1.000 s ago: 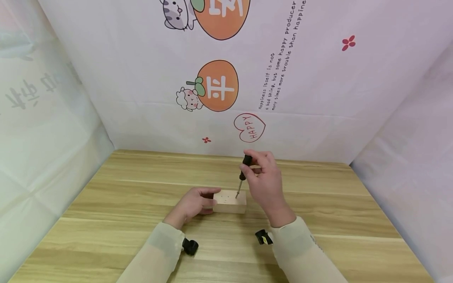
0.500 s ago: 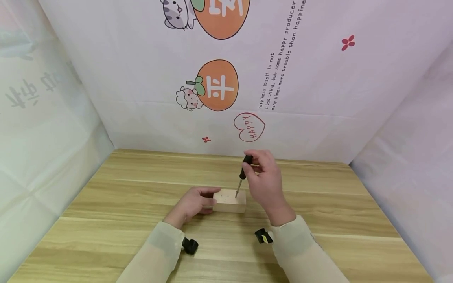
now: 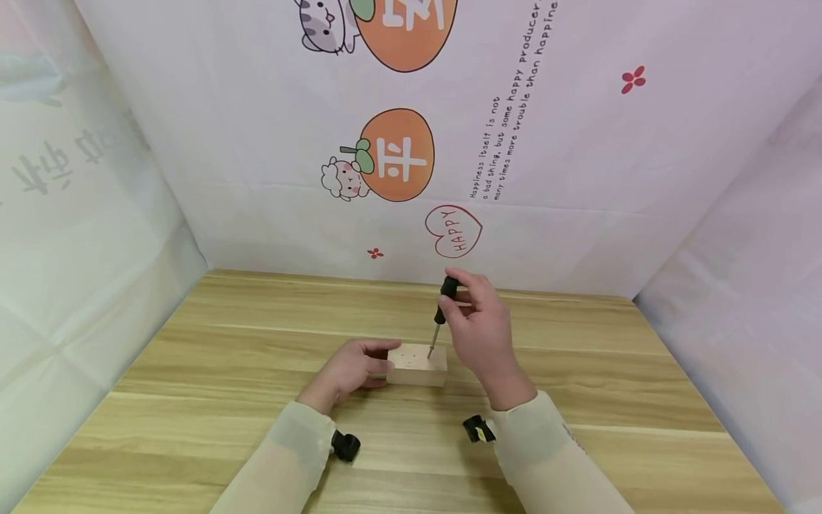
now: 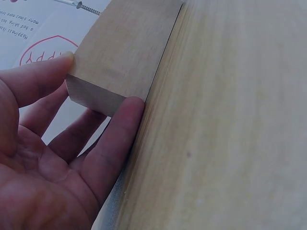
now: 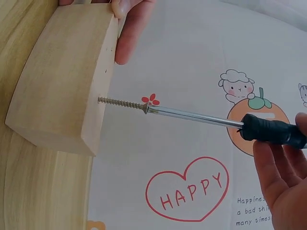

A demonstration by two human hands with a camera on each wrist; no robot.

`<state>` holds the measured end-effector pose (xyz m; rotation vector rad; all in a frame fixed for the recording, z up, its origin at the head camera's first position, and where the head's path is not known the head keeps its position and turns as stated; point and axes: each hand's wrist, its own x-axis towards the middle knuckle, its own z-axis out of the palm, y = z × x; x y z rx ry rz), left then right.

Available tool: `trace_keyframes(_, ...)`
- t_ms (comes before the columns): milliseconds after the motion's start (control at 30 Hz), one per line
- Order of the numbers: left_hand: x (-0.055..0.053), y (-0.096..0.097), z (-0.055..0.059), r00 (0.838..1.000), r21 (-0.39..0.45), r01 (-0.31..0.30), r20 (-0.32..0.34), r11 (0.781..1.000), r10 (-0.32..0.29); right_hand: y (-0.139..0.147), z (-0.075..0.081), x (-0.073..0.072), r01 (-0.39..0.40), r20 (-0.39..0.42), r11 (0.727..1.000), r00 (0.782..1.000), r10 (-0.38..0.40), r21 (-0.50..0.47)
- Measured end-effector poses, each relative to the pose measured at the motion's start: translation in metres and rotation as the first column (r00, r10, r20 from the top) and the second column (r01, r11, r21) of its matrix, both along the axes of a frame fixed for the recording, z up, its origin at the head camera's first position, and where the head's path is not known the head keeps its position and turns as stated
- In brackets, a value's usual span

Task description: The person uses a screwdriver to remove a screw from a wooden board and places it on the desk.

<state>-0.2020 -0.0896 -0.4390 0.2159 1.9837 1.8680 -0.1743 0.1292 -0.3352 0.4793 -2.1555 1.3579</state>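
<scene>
A pale wooden block [image 3: 416,377] lies on the table, with a few small holes in its top face. My left hand [image 3: 347,371] grips the block's left end; in the left wrist view the thumb and fingers [image 4: 117,139] press against its sides. A long threaded screw [image 5: 122,103] stands in the block's top near the right end, most of its thread exposed. The black-handled screwdriver [image 5: 196,116] meets the screw's head with its tip, shaft leaning slightly. My right hand [image 3: 481,332] holds the screwdriver's handle between thumb and fingers.
The wood-grain table [image 3: 257,321] runs back to a white printed cloth [image 3: 546,235] behind the block. White cloth also hangs at left and right. A black wrist camera [image 3: 347,447] sits on the left wrist, another [image 3: 478,429] on the right.
My right hand's fingers shift slightly on the screwdriver handle, the index finger a little higher. The block, screw and left hand stay in place.
</scene>
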Motion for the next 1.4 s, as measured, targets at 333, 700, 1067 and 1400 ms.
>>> trace_keyframes(333, -0.001, 0.0, -0.001, 1.0, 0.0, 0.007, 0.004, 1.0, -0.007, 0.002, -0.002, 0.003, 0.027, -0.026, 0.999, 0.999, -0.028, -0.024)
trace_keyframes(700, -0.001, 0.0, -0.002, 1.0, 0.007, 0.013, 0.005, 1.0, -0.013, 0.006, -0.004, 0.001, 0.054, -0.068, 0.995, 0.996, -0.06, -0.08)
trace_keyframes(1067, -0.001, -0.001, -0.002, 1.0, 0.008, 0.012, -0.004, 1.0, -0.012, 0.064, 0.006, -0.02, 0.16, 0.315, 0.742, 0.946, 0.072, -0.65)
trace_keyframes(1400, 0.001, 0.0, -0.001, 1.0, 0.009, 0.008, -0.008, 1.0, -0.008, 0.2, -0.037, -0.028, 0.216, 0.483, 0.466, 0.648, 0.589, -0.858)
